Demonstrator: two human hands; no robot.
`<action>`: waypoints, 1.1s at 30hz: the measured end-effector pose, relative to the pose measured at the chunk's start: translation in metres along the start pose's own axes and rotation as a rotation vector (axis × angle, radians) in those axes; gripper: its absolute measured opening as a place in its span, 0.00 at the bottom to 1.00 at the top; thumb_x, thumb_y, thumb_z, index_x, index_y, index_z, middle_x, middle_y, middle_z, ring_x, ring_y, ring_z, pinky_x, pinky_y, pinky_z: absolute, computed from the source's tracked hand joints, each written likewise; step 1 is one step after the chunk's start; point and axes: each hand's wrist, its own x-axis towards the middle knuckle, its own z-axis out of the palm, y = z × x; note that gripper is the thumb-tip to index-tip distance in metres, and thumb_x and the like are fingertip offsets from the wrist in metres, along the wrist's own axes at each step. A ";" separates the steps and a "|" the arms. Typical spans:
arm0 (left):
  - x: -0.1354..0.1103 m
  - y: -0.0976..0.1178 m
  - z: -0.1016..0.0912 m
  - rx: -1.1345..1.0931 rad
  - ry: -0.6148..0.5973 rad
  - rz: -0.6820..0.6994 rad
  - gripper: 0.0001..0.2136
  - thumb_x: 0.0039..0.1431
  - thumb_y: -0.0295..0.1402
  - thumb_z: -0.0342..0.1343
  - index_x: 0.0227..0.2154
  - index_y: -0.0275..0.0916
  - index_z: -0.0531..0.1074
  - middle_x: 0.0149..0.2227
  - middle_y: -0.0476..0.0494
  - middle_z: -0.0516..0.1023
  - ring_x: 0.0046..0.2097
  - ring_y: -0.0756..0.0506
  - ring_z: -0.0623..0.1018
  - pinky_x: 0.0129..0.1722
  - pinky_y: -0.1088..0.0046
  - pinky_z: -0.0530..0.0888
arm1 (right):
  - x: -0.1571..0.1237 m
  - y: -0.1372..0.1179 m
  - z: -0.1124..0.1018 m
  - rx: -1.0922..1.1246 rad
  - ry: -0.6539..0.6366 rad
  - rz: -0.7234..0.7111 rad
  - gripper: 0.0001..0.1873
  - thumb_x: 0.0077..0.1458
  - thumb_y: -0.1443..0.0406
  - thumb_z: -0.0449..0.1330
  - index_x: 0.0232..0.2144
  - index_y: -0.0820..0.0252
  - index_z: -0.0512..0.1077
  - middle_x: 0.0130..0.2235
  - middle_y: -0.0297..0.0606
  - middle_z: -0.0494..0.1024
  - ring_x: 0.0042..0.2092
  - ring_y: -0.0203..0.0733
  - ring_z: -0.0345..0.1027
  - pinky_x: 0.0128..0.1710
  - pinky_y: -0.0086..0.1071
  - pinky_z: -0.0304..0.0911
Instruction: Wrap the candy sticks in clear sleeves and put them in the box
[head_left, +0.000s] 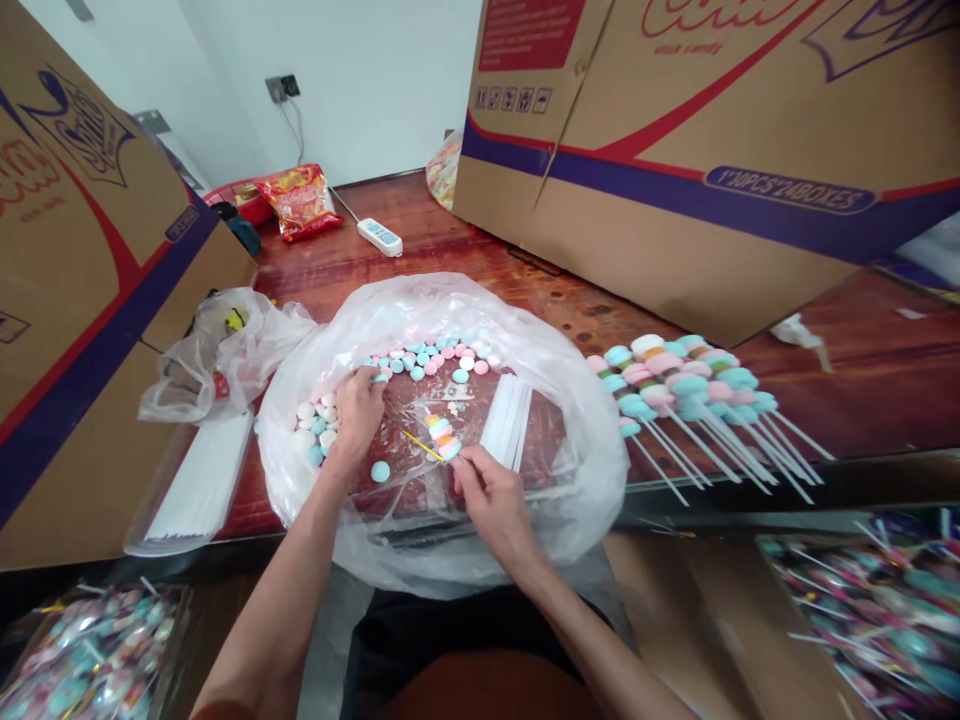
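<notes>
My right hand (495, 500) is closed around the lower end of a candy skewer (444, 436), a short stack of pink, white, blue and orange pieces. My left hand (360, 412) reaches to the heap of candies with its fingertips pinched on a pale blue candy (380, 379). Round pink, white and blue candies (426, 358) lie inside a rolled-down clear plastic bag (592, 420). A single blue candy (381, 471) rests apart near my left wrist. Beside the skewer are a thin yellow strip (422, 446) and a bundle of white sticks (507, 420).
Finished candy skewers (682, 380) are piled at the right table edge. Large cardboard boxes (675, 200) stand behind and at left. More white sticks (199, 475) lie in a plastic sleeve at left. A power strip (380, 237) and red snack packet (300, 203) sit at the back.
</notes>
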 end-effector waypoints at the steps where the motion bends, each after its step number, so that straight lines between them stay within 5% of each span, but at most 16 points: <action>1: 0.003 0.000 0.000 -0.007 -0.014 0.023 0.10 0.60 0.25 0.51 0.39 0.39 0.75 0.40 0.37 0.79 0.43 0.39 0.77 0.47 0.62 0.72 | 0.000 0.000 0.000 0.000 0.000 -0.002 0.17 0.65 0.58 0.52 0.25 0.56 0.65 0.22 0.28 0.65 0.25 0.34 0.58 0.28 0.28 0.54; 7: 0.016 0.002 0.006 -0.003 -0.097 0.105 0.12 0.57 0.20 0.48 0.36 0.40 0.74 0.44 0.36 0.77 0.50 0.37 0.75 0.51 0.60 0.71 | 0.000 -0.001 0.000 0.007 0.005 -0.016 0.17 0.65 0.58 0.52 0.24 0.56 0.65 0.22 0.28 0.64 0.24 0.34 0.58 0.27 0.28 0.54; 14: 0.008 0.008 0.008 -0.020 -0.102 0.018 0.18 0.57 0.18 0.45 0.47 0.37 0.70 0.47 0.32 0.73 0.51 0.35 0.75 0.49 0.58 0.71 | 0.000 -0.002 0.000 -0.002 0.003 -0.006 0.17 0.65 0.59 0.52 0.24 0.56 0.65 0.22 0.28 0.65 0.25 0.34 0.58 0.28 0.28 0.54; 18: 0.005 0.008 0.007 -0.115 -0.065 -0.037 0.15 0.55 0.19 0.47 0.43 0.36 0.71 0.47 0.30 0.72 0.50 0.34 0.75 0.50 0.55 0.71 | 0.000 -0.002 0.000 -0.001 -0.001 -0.005 0.17 0.65 0.59 0.52 0.24 0.56 0.65 0.22 0.28 0.64 0.25 0.34 0.58 0.28 0.28 0.53; 23: -0.012 0.011 0.001 -0.396 -0.075 -0.062 0.08 0.56 0.27 0.53 0.40 0.40 0.71 0.38 0.42 0.77 0.40 0.43 0.78 0.44 0.64 0.74 | -0.001 -0.003 -0.001 0.006 -0.006 -0.011 0.17 0.65 0.59 0.52 0.24 0.56 0.64 0.22 0.28 0.64 0.25 0.34 0.58 0.28 0.28 0.53; 28: -0.042 0.020 -0.003 -1.153 -0.217 -0.290 0.17 0.49 0.34 0.65 0.43 0.39 0.75 0.39 0.46 0.79 0.37 0.48 0.77 0.42 0.69 0.74 | 0.000 -0.002 0.000 0.011 -0.033 -0.019 0.17 0.65 0.59 0.52 0.24 0.56 0.64 0.22 0.29 0.65 0.25 0.34 0.59 0.27 0.27 0.53; 33: -0.055 0.026 0.001 -1.261 -0.176 -0.333 0.16 0.43 0.34 0.70 0.37 0.37 0.80 0.38 0.46 0.82 0.38 0.47 0.78 0.43 0.71 0.73 | 0.001 0.000 0.001 0.013 -0.057 -0.034 0.17 0.64 0.58 0.53 0.24 0.57 0.64 0.21 0.28 0.65 0.24 0.34 0.60 0.26 0.27 0.54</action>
